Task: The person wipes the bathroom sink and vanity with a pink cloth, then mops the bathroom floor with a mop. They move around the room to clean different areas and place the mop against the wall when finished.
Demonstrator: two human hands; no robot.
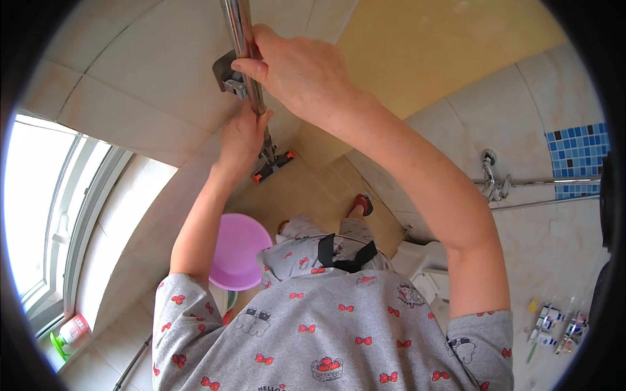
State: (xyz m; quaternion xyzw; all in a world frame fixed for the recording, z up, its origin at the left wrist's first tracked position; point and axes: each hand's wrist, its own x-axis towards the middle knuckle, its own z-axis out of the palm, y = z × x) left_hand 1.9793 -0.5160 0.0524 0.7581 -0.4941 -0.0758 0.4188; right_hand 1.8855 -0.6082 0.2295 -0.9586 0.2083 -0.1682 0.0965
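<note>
Upright before me is the metal pole of a flat mop (238, 24), close to the tiled wall. My right hand (305, 73) grips it high up, with the thumb lying across the front. Lower down, my left hand (243, 138) is wrapped around the same pole. Between the two hands, a wall-mounted mop holder (226, 72) sits right behind the pole; whether its clip has hold of the pole I cannot tell. At the pole's lower end is the black mop head (272, 167) with orange ends, at the tiled floor.
A pink plastic basin (239, 251) is at my left side. An opened window (44, 210) lies left, with a pump bottle (71, 332) on its sill. A mixer tap (495, 183) with pipes is on the right wall. Toothbrush holders (547, 322) hang at lower right.
</note>
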